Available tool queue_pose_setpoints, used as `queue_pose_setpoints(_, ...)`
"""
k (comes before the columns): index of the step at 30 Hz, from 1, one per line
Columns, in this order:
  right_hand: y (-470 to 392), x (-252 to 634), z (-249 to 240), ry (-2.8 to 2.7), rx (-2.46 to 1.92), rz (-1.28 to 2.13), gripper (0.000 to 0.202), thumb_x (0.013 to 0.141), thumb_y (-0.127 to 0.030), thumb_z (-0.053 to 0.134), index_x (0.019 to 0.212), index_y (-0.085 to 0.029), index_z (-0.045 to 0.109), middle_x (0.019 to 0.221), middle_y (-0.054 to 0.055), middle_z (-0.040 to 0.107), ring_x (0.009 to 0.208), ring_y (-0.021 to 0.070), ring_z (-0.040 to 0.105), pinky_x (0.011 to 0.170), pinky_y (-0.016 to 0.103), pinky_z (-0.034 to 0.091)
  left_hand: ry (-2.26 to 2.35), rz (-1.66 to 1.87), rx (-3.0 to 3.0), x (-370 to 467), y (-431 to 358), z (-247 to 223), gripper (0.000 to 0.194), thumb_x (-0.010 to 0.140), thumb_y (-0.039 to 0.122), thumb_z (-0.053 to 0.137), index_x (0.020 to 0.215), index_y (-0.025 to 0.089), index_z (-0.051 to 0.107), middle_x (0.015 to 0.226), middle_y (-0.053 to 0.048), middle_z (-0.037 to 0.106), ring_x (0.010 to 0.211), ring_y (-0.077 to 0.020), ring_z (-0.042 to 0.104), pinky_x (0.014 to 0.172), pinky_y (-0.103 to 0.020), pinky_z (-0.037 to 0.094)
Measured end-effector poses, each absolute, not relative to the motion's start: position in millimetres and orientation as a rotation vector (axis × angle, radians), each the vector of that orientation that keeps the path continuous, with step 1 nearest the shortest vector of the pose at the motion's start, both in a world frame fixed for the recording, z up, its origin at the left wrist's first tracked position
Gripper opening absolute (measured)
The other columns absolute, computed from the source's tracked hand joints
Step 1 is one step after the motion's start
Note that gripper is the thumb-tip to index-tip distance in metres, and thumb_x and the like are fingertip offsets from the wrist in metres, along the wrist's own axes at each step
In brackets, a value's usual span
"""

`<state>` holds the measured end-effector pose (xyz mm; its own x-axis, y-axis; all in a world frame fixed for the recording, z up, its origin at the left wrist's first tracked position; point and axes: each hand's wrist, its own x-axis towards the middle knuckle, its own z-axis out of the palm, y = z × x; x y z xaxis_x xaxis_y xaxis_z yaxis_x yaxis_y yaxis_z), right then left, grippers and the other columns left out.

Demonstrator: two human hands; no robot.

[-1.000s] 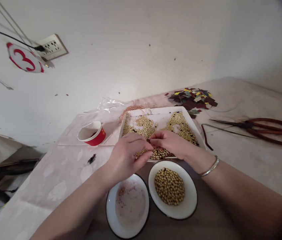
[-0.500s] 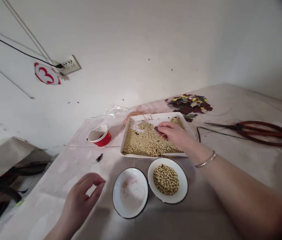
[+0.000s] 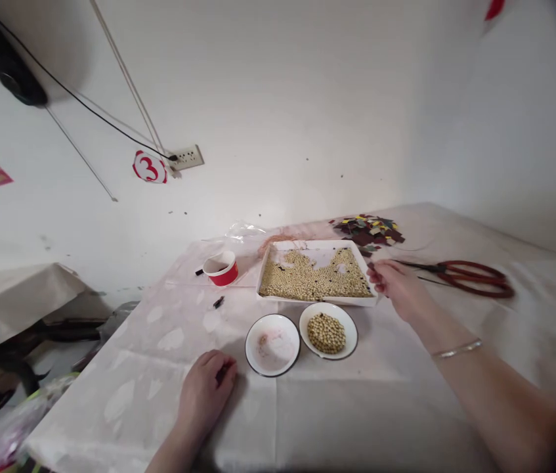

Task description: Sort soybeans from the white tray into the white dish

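Observation:
My right hand (image 3: 393, 286) is beside the right edge of a white tray (image 3: 366, 301), its fingertips pinched on a small dark brown piece (image 3: 371, 266). Small round yellowish beads or beans (image 3: 302, 279) cover most of the tray floor, with dark specks among them. My left hand (image 3: 209, 383) rests on the cloth, fingers curled in; whatever they may hold is hidden. To its right stands a white dark-rimmed bowl (image 3: 278, 346) with pinkish stains and a few tiny bits. Touching or nearly touching it, a second bowl (image 3: 350, 332) contains a heap of larger yellowish balls (image 3: 325, 332).
Large red-handled scissors (image 3: 474, 277) lie on the right. Behind the tray are a pile of coloured flat pieces (image 3: 369, 230) and reddish strands (image 3: 278, 243). A red-and-white paper cup (image 3: 222, 270) and a small dark item (image 3: 218, 302) sit left on the tablecloth (image 3: 134, 374).
My right hand has moved from over the tray to its right side, still pinching the small piece. My left hand has curled down onto the cloth. The view has shifted.

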<state>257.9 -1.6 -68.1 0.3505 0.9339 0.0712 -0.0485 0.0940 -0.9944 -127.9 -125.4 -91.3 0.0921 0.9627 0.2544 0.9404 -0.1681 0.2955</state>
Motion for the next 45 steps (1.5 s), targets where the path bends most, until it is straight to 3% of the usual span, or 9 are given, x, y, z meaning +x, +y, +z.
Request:
queue_pose_setpoints(10,-86,276,-123,-1.073,-1.509,0.866,0.016,0.072,-0.034,0.048,0.070,-0.020,0.054,0.068,0.005,0.059,0.060,0.0165,0.055,0.054,0.028,0.043,1.941,0.630,2.379,-124,-135,-88,0.017,0.083,0.026,0.045,0.077,0.020,0.060,0.082,-0.003,0.059,0.082,-0.0189,0.055,0.074,-0.031,0.040)
queue_pose_setpoints(18,-92,259,-119,-1.517,-1.644,0.593,0.015,0.072,-0.029,0.045,0.059,-0.022,0.051,0.062,0.001,0.055,0.065,0.0201,0.052,0.060,0.030,0.035,1.917,0.675,2.386,-125,-137,-89,0.016,0.083,0.025,0.046,0.075,0.020,0.059,0.081,-0.002,0.058,0.081,-0.0179,0.054,0.073,-0.030,0.039)
queue_pose_setpoints(29,-93,252,-121,-1.719,-1.794,0.368,0.015,0.076,-0.026,0.043,0.069,-0.021,0.056,0.072,0.004,0.062,0.069,0.0191,0.056,0.062,0.028,0.036,1.930,0.671,2.373,-124,-138,-88,0.018,0.083,0.024,0.045,0.075,0.019,0.060,0.080,-0.004,0.058,0.080,-0.0190,0.052,0.073,-0.031,0.038)
queue_pose_setpoints(38,-99,249,-116,-1.739,-1.812,0.350,0.018,0.079,-0.030,0.041,0.071,-0.022,0.055,0.078,0.003,0.063,0.072,0.0202,0.058,0.063,0.029,0.039,1.919,0.698,2.344,-123,-139,-87,0.016,0.081,0.022,0.046,0.075,0.018,0.060,0.081,-0.004,0.058,0.080,-0.0188,0.052,0.072,-0.030,0.039)
queue_pose_setpoints(45,-101,252,-114,-1.700,-1.778,0.445,0.018,0.078,-0.032,0.041,0.071,-0.022,0.053,0.076,0.004,0.062,0.071,0.0210,0.057,0.064,0.029,0.041,1.999,0.712,2.227,-125,-138,-88,0.022,0.085,0.030,0.043,0.074,0.020,0.059,0.077,-0.002,0.059,0.077,-0.0176,0.055,0.068,-0.028,0.040)
